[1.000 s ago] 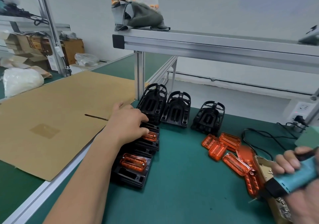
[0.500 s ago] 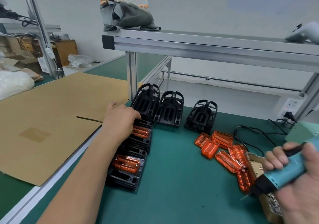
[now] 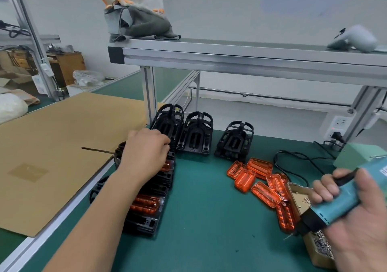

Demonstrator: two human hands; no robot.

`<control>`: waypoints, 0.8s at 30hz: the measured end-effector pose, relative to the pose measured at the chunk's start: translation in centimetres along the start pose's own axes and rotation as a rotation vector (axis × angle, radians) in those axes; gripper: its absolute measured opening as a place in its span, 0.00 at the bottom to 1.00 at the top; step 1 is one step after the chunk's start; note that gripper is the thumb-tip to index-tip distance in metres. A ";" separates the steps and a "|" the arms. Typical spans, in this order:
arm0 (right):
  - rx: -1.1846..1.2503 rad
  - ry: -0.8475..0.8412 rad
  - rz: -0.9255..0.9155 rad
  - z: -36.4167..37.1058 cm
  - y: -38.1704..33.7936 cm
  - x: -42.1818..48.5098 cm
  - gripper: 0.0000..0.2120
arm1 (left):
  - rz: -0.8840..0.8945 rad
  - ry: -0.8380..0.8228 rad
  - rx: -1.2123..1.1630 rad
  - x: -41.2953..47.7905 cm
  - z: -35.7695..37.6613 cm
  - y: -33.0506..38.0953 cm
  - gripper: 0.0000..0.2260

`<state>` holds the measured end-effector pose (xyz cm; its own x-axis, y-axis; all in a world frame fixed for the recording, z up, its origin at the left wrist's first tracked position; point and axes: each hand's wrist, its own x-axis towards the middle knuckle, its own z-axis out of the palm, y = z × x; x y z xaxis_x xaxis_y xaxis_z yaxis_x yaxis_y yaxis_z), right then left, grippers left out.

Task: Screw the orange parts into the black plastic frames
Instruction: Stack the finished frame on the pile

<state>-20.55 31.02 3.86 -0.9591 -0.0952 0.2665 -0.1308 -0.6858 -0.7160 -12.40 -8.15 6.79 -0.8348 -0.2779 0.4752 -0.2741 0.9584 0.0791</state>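
Observation:
Assembled black frames (image 3: pixel 146 223) with orange parts (image 3: pixel 144 205) screwed in lie in a row at the left of the green mat. My left hand (image 3: pixel 144 156) lies over the far frame of that row, its fingers curled over the frame's far end beside the leftmost of three stacks of bare black frames (image 3: pixel 195 133). Loose orange parts (image 3: pixel 259 179) lie in a pile at the right. My right hand (image 3: pixel 360 240) grips a teal electric screwdriver (image 3: pixel 335 204), bit pointing down-left above a cardboard box of screws (image 3: pixel 320 250).
A large cardboard sheet (image 3: pixel 62 146) covers the bench to the left. An aluminium shelf (image 3: pixel 230 57) with a grey cloth bag (image 3: pixel 136 18) spans overhead. A black cable (image 3: pixel 293 162), a power strip (image 3: pixel 337 125) and a pale green box (image 3: pixel 356 156) sit at the back right.
My left hand has slid a little farther along the row toward the stacked frames. My right hand keeps hold of the screwdriver, raised slightly.

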 end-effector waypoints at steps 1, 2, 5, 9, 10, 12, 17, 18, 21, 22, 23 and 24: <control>-0.003 0.001 0.005 0.0 0.0 -0.1 0.14 | -0.020 0.009 -0.098 0.0 -0.1 1.1 0.10; -0.005 0.001 0.008 0.1 0.0 -0.1 0.13 | -0.048 -0.006 -0.188 0.0 0.0 2.3 0.09; 0.003 0.009 0.019 0.1 0.0 -0.3 0.14 | -0.070 -0.098 -0.250 0.4 1.3 5.7 0.09; 0.025 0.017 0.046 0.5 0.1 -0.7 0.15 | -0.087 -0.159 -0.280 1.8 3.7 8.8 0.11; 0.026 0.019 0.050 0.5 0.0 -0.8 0.15 | -0.101 -0.162 -0.284 2.2 4.1 9.4 0.11; 0.022 0.019 0.054 0.5 0.0 -0.9 0.16 | -0.133 -0.174 -0.271 2.9 5.1 10.1 0.11; 0.028 0.025 0.066 0.4 -0.3 -0.8 0.15 | -0.104 -0.193 -0.125 3.3 6.4 10.5 0.13; 0.023 0.027 0.068 0.4 -0.3 -0.8 0.15 | -0.083 -0.191 -0.093 3.4 6.4 10.5 0.14; 0.019 0.022 0.073 0.3 -0.5 -0.9 0.14 | -0.043 -0.169 -0.022 4.2 6.3 11.0 0.14; 0.013 0.021 0.075 0.3 -0.5 -0.9 0.14 | -0.038 -0.165 -0.013 4.5 6.3 11.3 0.15; 0.008 0.021 0.075 0.3 -0.5 -0.9 0.14 | -0.042 -0.166 -0.016 4.8 6.3 11.6 0.15; 0.007 0.019 0.075 0.3 -0.5 -0.9 0.14 | -0.052 -0.170 -0.026 5.2 6.3 11.9 0.16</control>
<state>-19.51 31.25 4.20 -0.9708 -0.1328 0.1998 -0.0568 -0.6820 -0.7292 -22.99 1.41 4.67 -0.8891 -0.3324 0.3148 -0.3088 0.9431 0.1237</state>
